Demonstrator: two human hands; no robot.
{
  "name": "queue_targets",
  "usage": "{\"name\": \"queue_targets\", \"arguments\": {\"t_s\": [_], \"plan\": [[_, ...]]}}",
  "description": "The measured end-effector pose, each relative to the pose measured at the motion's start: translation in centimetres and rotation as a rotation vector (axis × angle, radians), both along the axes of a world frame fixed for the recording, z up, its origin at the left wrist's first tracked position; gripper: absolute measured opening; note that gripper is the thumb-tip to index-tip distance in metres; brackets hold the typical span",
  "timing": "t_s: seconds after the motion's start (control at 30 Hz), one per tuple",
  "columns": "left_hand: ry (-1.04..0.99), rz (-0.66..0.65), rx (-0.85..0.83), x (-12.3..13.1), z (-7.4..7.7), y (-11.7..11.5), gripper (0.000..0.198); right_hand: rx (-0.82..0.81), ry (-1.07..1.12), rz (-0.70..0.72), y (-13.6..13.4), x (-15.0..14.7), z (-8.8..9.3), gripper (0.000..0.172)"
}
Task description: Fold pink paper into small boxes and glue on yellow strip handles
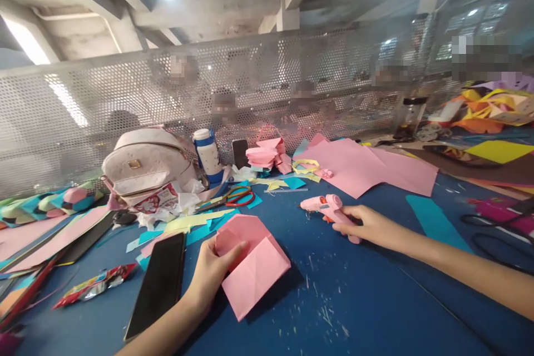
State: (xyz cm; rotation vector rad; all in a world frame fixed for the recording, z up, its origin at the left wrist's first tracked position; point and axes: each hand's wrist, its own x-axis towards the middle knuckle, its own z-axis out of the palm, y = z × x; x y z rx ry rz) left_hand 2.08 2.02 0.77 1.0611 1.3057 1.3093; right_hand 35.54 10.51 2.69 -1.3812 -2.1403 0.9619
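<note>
My left hand (214, 267) grips a folded piece of pink paper (258, 275), with the thumb inside the fold and the fingers behind it. The paper is tilted just above the blue tabletop (354, 300). To the right, my right hand (361, 222) is closed around the handle of a pink glue gun (331, 208). Its nozzle points left, apart from the paper. Part of the handle is hidden by my fingers. A black smartphone (158, 278) lies beside my left forearm.
Red-handled scissors (240, 196) lie among paper scraps. Behind are a pale backpack (146, 156), a white and blue bottle (208, 156) and large pink sheets (346, 164). A snack wrapper (95, 283) lies left; a blue paper strip (436, 222) lies right. A perforated metal screen (258, 78) borders the table.
</note>
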Motion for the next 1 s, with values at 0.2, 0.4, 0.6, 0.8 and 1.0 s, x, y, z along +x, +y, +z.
{"name": "queue_targets", "arguments": {"t_s": [0.2,0.4,0.6,0.8,1.0], "plan": [[0.17,0.054,0.062,-0.9,0.1,0.4,0.034,-0.022,0.246,0.1,0.4,-3.5,4.6,0.048],[0.318,0.128,0.231,-1.3,-0.7,0.3,0.024,-0.104,0.421,0.38,-0.5,-6.7,7.0,0.041],[0.5,0.116,0.343,-1.9,-1.0,0.5,0.017,-0.133,0.414,0.429,-0.1,-8.2,6.4,0.043],[0.492,0.105,0.367,-1.6,-0.4,0.7,0.017,-0.153,0.42,0.452,0.6,-8.3,6.3,0.041],[0.421,0.159,0.282,-1.4,-0.3,0.6,0.018,-0.195,0.436,0.465,1.0,-8.4,6.2,0.043]]}}
